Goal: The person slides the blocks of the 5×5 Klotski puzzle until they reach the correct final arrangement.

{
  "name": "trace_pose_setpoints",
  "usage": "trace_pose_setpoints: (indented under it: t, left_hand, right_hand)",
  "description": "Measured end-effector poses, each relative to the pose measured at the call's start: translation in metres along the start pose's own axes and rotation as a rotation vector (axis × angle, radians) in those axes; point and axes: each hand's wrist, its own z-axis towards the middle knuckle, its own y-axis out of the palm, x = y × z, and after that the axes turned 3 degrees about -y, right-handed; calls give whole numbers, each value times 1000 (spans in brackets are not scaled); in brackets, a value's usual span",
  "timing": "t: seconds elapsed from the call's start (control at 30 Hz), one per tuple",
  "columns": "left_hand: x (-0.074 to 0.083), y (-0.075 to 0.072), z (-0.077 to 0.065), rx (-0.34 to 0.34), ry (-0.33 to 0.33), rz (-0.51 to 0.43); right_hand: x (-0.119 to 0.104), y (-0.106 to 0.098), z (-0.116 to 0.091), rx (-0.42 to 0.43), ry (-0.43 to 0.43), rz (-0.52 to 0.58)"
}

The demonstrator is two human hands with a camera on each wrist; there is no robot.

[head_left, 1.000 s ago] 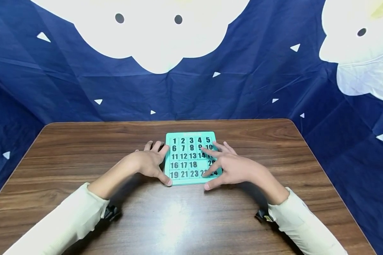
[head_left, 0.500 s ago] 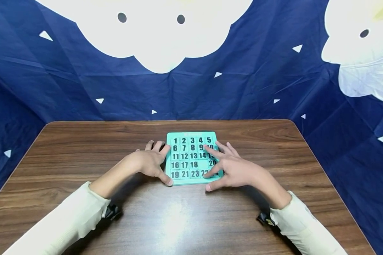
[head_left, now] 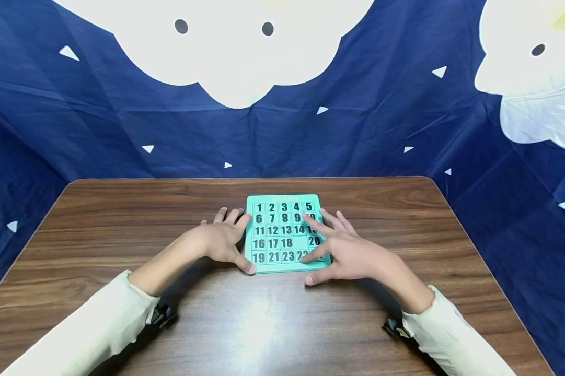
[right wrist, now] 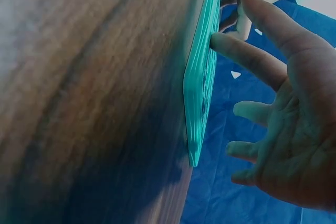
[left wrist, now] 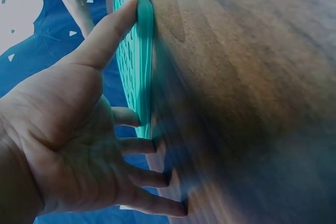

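A teal sliding number puzzle [head_left: 279, 230] lies flat on the table. Its numbered tiles surround one bare slot [head_left: 300, 243] in the fourth row, between 18 and 20. My left hand [head_left: 222, 242] braces the board's left side with fingers spread: the thumb [left wrist: 116, 27] presses the near corner, the index touches the side edge, and the others reach down to the wood. Over the right part hovers my right hand [head_left: 350, 254], fingers extended, its index fingertip on tile 22 [head_left: 302, 255]. That hand partly covers tiles 10 and 15 and hides most of 24.
The brown wooden table [head_left: 136, 224] stretches around the puzzle. Behind it hangs a dark blue cloth [head_left: 183, 128] with white cloud shapes and small triangles. Both sleeves are pale, and black straps [head_left: 162, 315] show at the wrists.
My right hand has shifted slightly to the right, so tile 20 shows more fully. The left hand stays at the board's left edge. The visible tile arrangement looks the same.
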Motion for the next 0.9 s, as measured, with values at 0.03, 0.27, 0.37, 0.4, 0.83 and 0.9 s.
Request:
trace_pose_setpoints:
  t: [0.03, 0.27, 0.37, 0.4, 0.83, 0.9]
  left_hand:
    - [1, -1, -2, -1, -1, -13]
    - [0, 2, -1, 55, 17, -12]
    - [-1, 2, 0, 68, 25, -4]
    - [-1, 2, 0, 73, 30, 0]
    - [-2, -8, 5, 32, 80, 9]
    - [-1, -9, 5, 25, 69, 12]
  right_hand:
    - [0, 0, -1, 1, -6, -5]
    - [-4, 5, -12, 1, -9, -40]
    - [-4, 6, -16, -1, -10, -37]
    - [-5, 6, -16, -3, -6, -35]
    - [-10, 1, 1, -9, 36, -90]
    - [-8, 0, 5, -5, 74, -104]
